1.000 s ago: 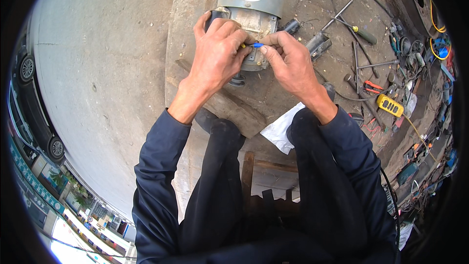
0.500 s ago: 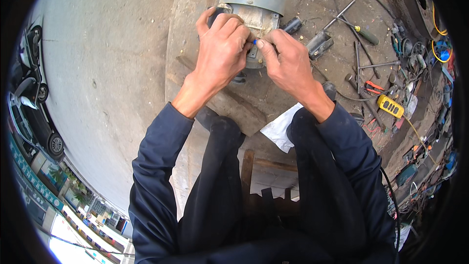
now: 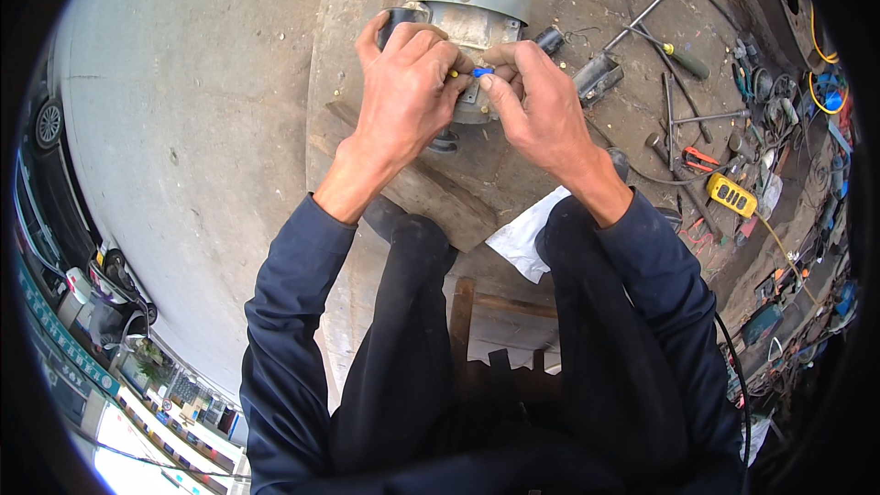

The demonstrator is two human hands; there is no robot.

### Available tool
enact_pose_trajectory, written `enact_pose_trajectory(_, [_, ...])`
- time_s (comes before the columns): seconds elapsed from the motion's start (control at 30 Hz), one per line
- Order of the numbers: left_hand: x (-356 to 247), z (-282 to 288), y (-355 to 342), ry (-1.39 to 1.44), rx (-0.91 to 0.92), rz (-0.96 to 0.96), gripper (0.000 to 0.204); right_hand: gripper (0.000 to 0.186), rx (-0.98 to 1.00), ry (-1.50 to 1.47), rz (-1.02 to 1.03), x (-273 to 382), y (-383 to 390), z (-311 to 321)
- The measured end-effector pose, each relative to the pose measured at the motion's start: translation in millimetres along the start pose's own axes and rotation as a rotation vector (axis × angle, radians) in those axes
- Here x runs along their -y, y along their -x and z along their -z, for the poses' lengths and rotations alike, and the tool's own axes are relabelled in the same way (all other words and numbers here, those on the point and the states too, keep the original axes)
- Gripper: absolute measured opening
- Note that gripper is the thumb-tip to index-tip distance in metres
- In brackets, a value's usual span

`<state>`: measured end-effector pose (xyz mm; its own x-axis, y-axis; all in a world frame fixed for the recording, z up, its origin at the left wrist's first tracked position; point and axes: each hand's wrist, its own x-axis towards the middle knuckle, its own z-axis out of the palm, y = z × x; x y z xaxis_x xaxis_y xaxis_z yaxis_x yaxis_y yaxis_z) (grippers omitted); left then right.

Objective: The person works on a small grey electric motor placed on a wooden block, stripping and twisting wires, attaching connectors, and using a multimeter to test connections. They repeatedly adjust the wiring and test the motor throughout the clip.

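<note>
A grey electric motor (image 3: 466, 18) with a rounded cover and white oval label lies on the grimy concrete in front of me. My left hand (image 3: 411, 82) is closed at its near side, pinching a small yellow piece (image 3: 454, 74), probably on a wire; some fingertips are hidden. My right hand (image 3: 541, 110) pinches a small blue sleeve-like piece (image 3: 482, 72) just beside it, over an exposed plate on the motor. A black cylindrical part (image 3: 548, 39) and an open metal tube (image 3: 600, 82) lie to the right.
Screwdriver (image 3: 687, 60), rods, red-handled pliers (image 3: 698, 161), yellow control box (image 3: 731, 195) and tangled scrap lie at right. A wooden plank (image 3: 440, 202) and white cloth (image 3: 524, 241) are by my knees. Parked car (image 3: 50, 183) and a person on a scooter (image 3: 115, 312) are at far left.
Both hands have shifted slightly upward in view, with small finger adjustments; the blue piece shows more than half a second ago. A scooter and rider at left have moved down the picture.
</note>
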<state>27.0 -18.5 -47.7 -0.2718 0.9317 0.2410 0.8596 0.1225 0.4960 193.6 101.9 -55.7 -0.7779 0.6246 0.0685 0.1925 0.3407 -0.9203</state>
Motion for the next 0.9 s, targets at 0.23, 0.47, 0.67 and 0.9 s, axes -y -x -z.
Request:
enact_pose_trajectory(0.23, [1.9, 0.0, -0.3, 0.0, 0.009, -0.011, 0.022, 0.024, 0.06, 0.202, 0.041, -5.1, -5.8, -3.3])
enact_pose_trajectory(0.47, [3.4, 0.5, -0.9, 0.009, 0.016, 0.009, 0.02, 0.023, 0.064, 0.068, -0.015, -1.5, -9.3, 3.4])
enact_pose_trajectory(0.67, [4.9, 0.7, -1.6, 0.013, 0.039, -0.005, 0.02, 0.024, 0.075, 0.135, 0.095, -5.7, -10.8, 4.6])
enact_pose_trajectory(0.9, [4.6, 1.4, -1.9, 0.021, 0.033, -0.011, 0.021, 0.024, 0.084, 0.173, -0.075, -2.1, -9.7, -0.1])
